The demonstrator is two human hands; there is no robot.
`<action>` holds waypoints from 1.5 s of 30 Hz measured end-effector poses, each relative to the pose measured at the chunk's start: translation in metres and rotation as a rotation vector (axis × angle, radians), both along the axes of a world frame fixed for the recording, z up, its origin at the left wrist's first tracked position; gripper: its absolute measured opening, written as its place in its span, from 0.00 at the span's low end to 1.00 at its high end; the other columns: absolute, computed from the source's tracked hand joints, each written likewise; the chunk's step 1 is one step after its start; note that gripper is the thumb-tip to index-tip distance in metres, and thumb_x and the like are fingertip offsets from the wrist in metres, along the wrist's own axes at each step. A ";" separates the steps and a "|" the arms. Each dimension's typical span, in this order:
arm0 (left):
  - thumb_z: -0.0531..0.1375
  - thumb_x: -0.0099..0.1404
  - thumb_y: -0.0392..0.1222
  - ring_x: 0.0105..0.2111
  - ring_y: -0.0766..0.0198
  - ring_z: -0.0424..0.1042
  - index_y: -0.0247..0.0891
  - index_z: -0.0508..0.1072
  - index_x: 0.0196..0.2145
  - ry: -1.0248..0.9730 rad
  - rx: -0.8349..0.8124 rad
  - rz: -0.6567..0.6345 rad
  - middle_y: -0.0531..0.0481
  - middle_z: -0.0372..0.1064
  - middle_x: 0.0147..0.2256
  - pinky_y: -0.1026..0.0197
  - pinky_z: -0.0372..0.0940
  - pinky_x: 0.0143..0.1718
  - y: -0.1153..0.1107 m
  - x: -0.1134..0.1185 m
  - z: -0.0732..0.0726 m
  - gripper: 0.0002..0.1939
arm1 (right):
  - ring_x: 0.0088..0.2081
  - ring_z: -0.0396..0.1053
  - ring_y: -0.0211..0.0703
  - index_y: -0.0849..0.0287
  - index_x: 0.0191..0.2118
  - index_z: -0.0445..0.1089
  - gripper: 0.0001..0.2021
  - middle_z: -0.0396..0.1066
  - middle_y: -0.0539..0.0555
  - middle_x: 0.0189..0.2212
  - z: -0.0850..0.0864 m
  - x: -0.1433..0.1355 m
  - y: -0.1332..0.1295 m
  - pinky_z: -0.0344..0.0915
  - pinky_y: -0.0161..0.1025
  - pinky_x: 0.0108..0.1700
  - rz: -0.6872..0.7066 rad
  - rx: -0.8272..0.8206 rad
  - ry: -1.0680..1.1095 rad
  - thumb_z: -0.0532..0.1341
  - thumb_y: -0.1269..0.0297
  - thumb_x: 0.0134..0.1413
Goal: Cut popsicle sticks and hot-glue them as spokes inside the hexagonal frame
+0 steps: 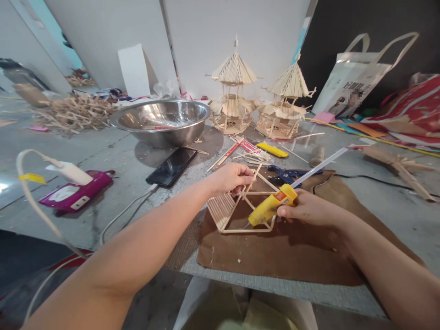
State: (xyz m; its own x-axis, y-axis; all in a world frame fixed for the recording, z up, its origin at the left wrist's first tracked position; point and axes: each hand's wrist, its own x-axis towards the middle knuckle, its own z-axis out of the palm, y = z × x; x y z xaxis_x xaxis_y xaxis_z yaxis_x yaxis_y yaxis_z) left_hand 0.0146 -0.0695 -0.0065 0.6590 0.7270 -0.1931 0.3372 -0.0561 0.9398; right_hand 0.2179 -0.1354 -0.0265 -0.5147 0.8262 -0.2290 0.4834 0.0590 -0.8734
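Note:
A thin wooden stick (257,173) is pinched between the thumb and fingers of my left hand (234,178), above a flat frame of glued sticks (245,231). The left panel (222,211) of this frame is filled with sticks laid side by side; its other panels show bare struts. My right hand (304,208) is wrapped round a yellow glue gun (270,207), its nozzle pointing down and left over the frame. A long translucent glue stick (319,167) juts from the gun's back. Both frame and hands are over a brown sheet (275,261).
Behind my hands lie blue pliers (287,175), a yellow cutter (272,150) and loose sticks. Two stick pagodas (233,71) stand at the back beside a steel bowl (161,130). A phone (172,167) and a purple power strip (77,192) with cables are at left.

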 end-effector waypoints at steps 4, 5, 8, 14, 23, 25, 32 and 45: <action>0.56 0.52 0.43 0.11 0.79 0.51 0.33 0.64 0.26 0.055 -0.035 -0.062 0.57 0.60 0.19 0.72 0.45 0.11 0.000 -0.003 0.004 0.09 | 0.19 0.57 0.32 0.63 0.24 0.65 0.18 0.60 0.48 0.16 0.007 0.009 -0.001 0.55 0.31 0.21 -0.006 0.018 -0.055 0.57 0.49 0.40; 0.57 0.51 0.43 0.11 0.78 0.50 0.34 0.65 0.26 0.080 -0.039 -0.087 0.58 0.58 0.17 0.72 0.44 0.11 0.000 -0.004 0.005 0.09 | 0.18 0.56 0.31 0.62 0.23 0.64 0.19 0.60 0.48 0.16 0.010 0.013 -0.002 0.54 0.30 0.20 -0.032 0.020 -0.056 0.57 0.47 0.39; 0.58 0.49 0.44 0.13 0.78 0.49 0.35 0.68 0.25 0.217 0.028 -0.183 0.59 0.55 0.15 0.71 0.44 0.13 -0.001 -0.006 0.008 0.09 | 0.14 0.49 0.28 0.61 0.21 0.61 0.22 0.57 0.47 0.15 0.020 0.028 -0.005 0.47 0.29 0.14 -0.133 0.010 -0.007 0.54 0.43 0.37; 0.59 0.47 0.39 0.21 0.74 0.61 0.36 0.72 0.26 0.412 0.231 -0.421 0.56 0.67 0.21 0.71 0.53 0.24 -0.011 -0.002 0.013 0.06 | 0.15 0.52 0.29 0.60 0.21 0.60 0.25 0.58 0.50 0.16 0.025 0.047 -0.004 0.47 0.30 0.13 -0.210 0.060 0.070 0.52 0.38 0.35; 0.59 0.47 0.40 0.19 0.73 0.60 0.36 0.74 0.25 0.569 0.352 -0.551 0.55 0.68 0.20 0.71 0.51 0.20 -0.022 0.003 0.014 0.07 | 0.16 0.51 0.30 0.61 0.22 0.61 0.23 0.60 0.51 0.17 0.016 0.042 -0.002 0.46 0.30 0.14 -0.218 0.039 0.042 0.52 0.41 0.38; 0.59 0.47 0.40 0.18 0.73 0.59 0.37 0.74 0.24 0.567 0.357 -0.555 0.56 0.67 0.19 0.71 0.51 0.19 -0.023 0.003 0.012 0.06 | 0.16 0.51 0.30 0.61 0.23 0.61 0.24 0.60 0.51 0.18 0.016 0.042 -0.002 0.46 0.30 0.14 -0.212 0.030 0.044 0.53 0.40 0.37; 0.59 0.46 0.39 0.18 0.73 0.59 0.37 0.74 0.23 0.558 0.354 -0.549 0.56 0.68 0.19 0.70 0.50 0.19 -0.024 0.005 0.008 0.05 | 0.15 0.50 0.29 0.60 0.21 0.60 0.24 0.59 0.51 0.17 0.018 0.039 -0.002 0.45 0.31 0.14 -0.199 0.037 0.027 0.52 0.40 0.37; 0.58 0.48 0.42 0.17 0.72 0.59 0.37 0.73 0.26 0.597 0.314 -0.624 0.55 0.66 0.19 0.70 0.51 0.19 -0.022 0.004 0.002 0.08 | 0.16 0.51 0.30 0.61 0.23 0.62 0.22 0.60 0.51 0.18 0.014 0.043 -0.001 0.46 0.30 0.15 -0.184 0.044 0.049 0.52 0.42 0.40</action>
State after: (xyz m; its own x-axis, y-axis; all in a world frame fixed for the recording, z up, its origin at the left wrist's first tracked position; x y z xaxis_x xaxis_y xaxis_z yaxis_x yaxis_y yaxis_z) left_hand 0.0187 -0.0915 -0.0047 0.8038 0.3497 -0.4813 0.5847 -0.6138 0.5305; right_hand 0.2614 -0.1362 -0.0124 -0.3641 0.9158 -0.1694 0.4465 0.0120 -0.8947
